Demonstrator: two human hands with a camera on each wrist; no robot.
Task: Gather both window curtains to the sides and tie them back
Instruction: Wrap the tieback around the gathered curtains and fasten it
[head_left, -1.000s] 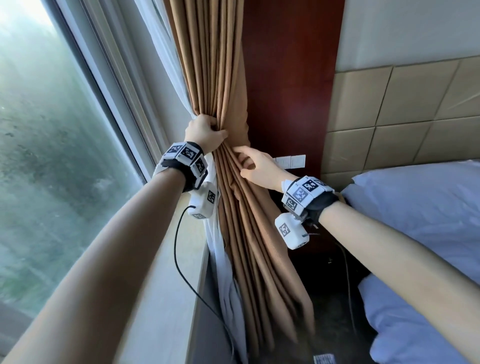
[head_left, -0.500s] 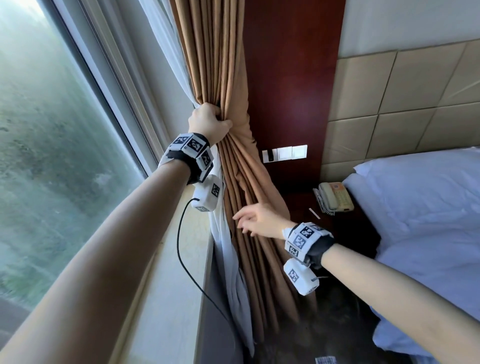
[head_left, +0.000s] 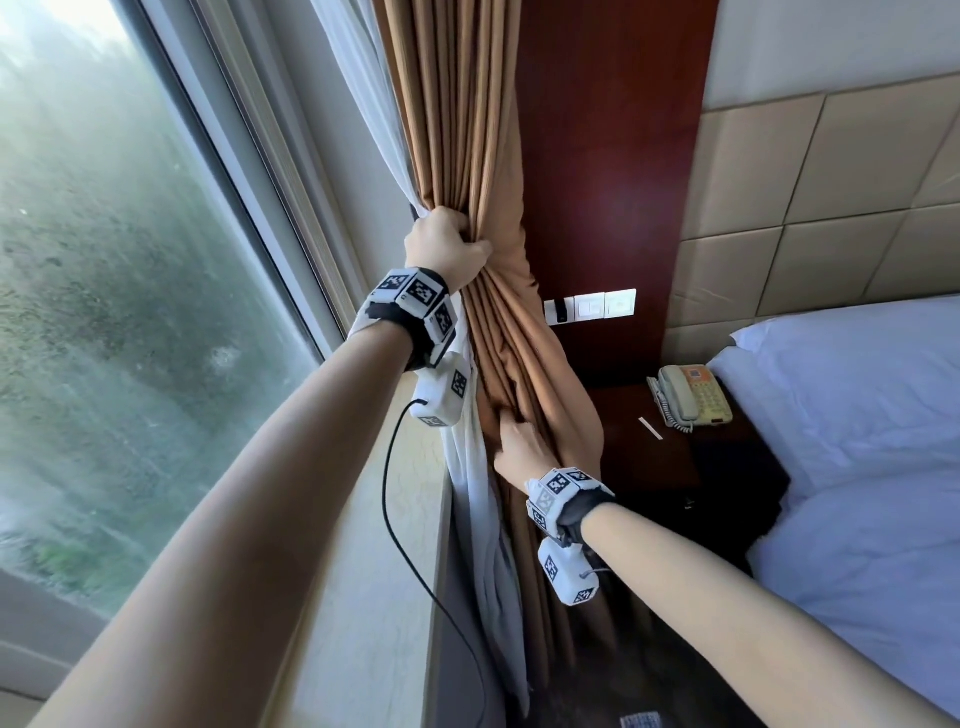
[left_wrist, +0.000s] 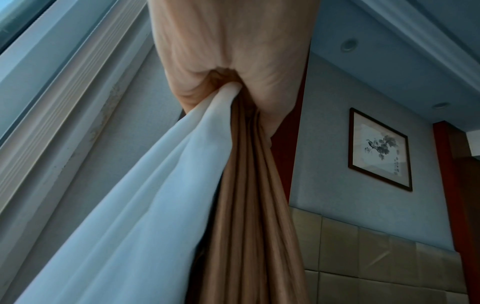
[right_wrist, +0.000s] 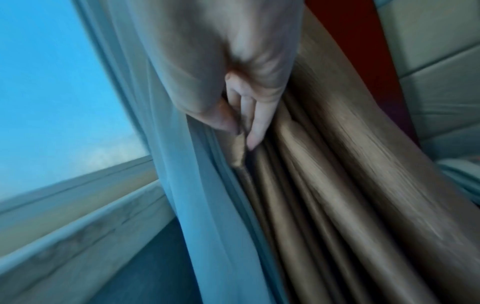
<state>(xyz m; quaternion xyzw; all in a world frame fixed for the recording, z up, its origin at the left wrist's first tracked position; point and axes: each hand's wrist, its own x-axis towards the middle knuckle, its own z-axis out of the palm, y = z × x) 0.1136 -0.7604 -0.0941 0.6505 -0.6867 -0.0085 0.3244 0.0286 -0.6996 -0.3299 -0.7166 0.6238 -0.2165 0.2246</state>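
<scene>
The brown curtain (head_left: 467, 130) and the white sheer (head_left: 358, 88) hang bunched together at the window's right side. My left hand (head_left: 447, 244) grips the bunch at chest height, fingers wrapped round both fabrics. The left wrist view shows the sheer (left_wrist: 145, 205) and brown folds (left_wrist: 246, 205) running out from under the palm (left_wrist: 233, 41). My right hand (head_left: 519, 441) is lower down, in the brown folds beside the sheer. In the blurred right wrist view its thumb and fingers (right_wrist: 257, 123) pinch one brown fold (right_wrist: 239, 148). No tie-back is in sight.
The window glass (head_left: 104, 260) and stone sill (head_left: 363, 571) are on the left. A dark red wall panel (head_left: 613, 156) with switches (head_left: 592, 306) is behind the curtain. A nightstand (head_left: 649, 457) with a telephone (head_left: 691, 395) and the bed (head_left: 857, 415) stand at right.
My right hand left the bunch beside my left hand and dropped down to the lower brown folds, where it now pinches one. The left hand kept its grip.
</scene>
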